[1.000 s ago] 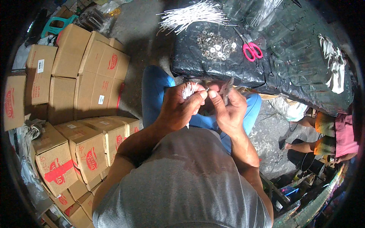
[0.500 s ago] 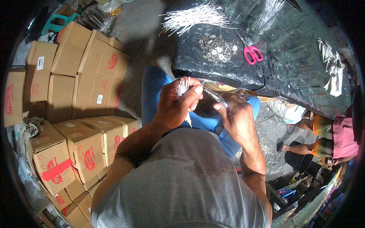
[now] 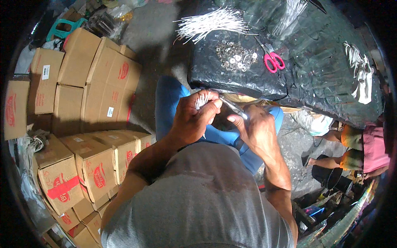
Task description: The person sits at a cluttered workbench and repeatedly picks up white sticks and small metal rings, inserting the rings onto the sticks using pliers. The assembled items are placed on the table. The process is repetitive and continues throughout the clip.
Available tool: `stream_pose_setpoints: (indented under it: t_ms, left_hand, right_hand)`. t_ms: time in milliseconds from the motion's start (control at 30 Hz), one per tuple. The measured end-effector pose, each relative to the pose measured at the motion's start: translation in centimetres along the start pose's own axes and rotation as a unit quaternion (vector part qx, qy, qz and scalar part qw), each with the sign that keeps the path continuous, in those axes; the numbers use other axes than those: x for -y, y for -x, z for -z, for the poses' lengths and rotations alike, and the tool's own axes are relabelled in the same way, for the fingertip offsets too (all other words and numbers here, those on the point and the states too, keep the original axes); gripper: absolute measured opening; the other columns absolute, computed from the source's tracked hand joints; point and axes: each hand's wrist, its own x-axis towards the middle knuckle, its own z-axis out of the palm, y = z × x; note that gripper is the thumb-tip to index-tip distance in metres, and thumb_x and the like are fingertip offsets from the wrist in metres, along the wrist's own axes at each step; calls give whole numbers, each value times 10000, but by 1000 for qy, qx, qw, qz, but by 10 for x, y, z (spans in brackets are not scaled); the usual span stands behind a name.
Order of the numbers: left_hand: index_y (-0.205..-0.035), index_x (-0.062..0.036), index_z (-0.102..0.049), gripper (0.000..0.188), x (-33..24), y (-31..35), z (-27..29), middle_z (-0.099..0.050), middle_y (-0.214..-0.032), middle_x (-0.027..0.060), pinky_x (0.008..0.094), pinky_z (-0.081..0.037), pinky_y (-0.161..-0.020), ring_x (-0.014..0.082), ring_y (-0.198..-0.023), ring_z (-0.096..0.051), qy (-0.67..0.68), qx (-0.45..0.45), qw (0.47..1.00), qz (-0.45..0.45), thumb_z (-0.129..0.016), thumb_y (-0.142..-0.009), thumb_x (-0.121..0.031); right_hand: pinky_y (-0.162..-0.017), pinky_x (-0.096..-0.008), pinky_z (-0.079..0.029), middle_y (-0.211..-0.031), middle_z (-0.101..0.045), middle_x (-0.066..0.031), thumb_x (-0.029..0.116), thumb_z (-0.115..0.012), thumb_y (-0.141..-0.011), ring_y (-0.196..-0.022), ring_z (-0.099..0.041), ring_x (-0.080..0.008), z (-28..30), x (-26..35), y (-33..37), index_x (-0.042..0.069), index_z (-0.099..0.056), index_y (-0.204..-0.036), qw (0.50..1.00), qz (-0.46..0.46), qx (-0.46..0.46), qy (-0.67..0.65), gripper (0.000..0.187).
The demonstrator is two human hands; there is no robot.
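Note:
My left hand (image 3: 191, 115) is closed around a bundle of thin white candle wicks (image 3: 201, 100), whose ends stick up by the forefinger. Thumb and forefinger pinch together at the tip of the pliers (image 3: 234, 108); whatever small part lies there is too small to make out. Those silver pliers are in my right hand (image 3: 257, 126), fingers curled round the handles and thumb held out to the left. Both hands are above my lap, just short of the black-covered table (image 3: 240, 84). On it lie a pile of white wicks (image 3: 211, 24) and a heap of small round metal wick tabs (image 3: 235, 57).
Pink-handled scissors (image 3: 273, 60) lie right of the tabs. Farther right are a bagged bunch of wicks (image 3: 290, 16) and white gloves or cloth (image 3: 360, 74). Cardboard boxes (image 3: 95, 161) are stacked at my left. A person (image 3: 357, 144) is at the far right.
My right thumb has swung a little away from the pliers. The wick ends hanging below my left hand show less. The whole view has shifted slightly.

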Motion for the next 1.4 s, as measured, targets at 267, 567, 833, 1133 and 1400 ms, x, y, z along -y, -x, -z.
stream_pose_setpoints:
  t_ms: [267, 567, 833, 1133, 1400]
  left_hand:
    - [-978, 30, -656, 143, -1, 1, -1, -627, -714, 25, 245, -413, -527, 58, -591, -505, -38, 21, 998, -40, -605, -945, -99]
    - [-1021, 4, -674, 126, 2, 4, 19, -667, -744, 61, 264, -462, -561, 88, -626, -590, -161, 71, 978, -114, -625, -952, -90]
    - [-983, -21, -695, 99, -16, 10, 79, -664, -743, 80, 283, -477, -606, 122, -653, -608, -301, -1, 943, -140, -645, -949, -101]
    - [-962, -3, -700, 177, -50, -39, 76, -663, -759, 32, 254, -445, -573, 80, -626, -555, -359, -81, 881, -296, -614, -946, -157]
    - [-969, -13, -655, 155, -62, -124, 77, -665, -769, 62, 319, -505, -674, 175, -670, -608, -458, -126, 810, -343, -627, -930, -161]
  right_hand:
    - [-582, -467, -506, -742, -631, -225, 340, -767, -848, -701, -656, -433, -12, -15, -4, -26, -596, -842, 997, 62, -9, -41, 404]
    - [-584, -452, -495, -712, -612, -191, 298, -775, -844, -682, -652, -396, -1, -23, -10, 1, -586, -781, 996, 88, -11, -33, 357]
    - [-575, -434, -431, -710, -544, -216, 278, -716, -912, -614, -535, -403, 42, -24, -33, -28, -574, -886, 997, -4, -72, 21, 338]
    - [-716, -512, -477, -892, -614, -251, 203, -660, -943, -813, -612, -459, 60, -15, -67, -47, -597, -1017, 983, 46, -154, 86, 269]
    - [-777, -476, -500, -961, -648, -235, 36, -660, -849, -894, -638, -441, 57, -37, -81, -30, -659, -1010, 992, 15, -116, 42, 174]
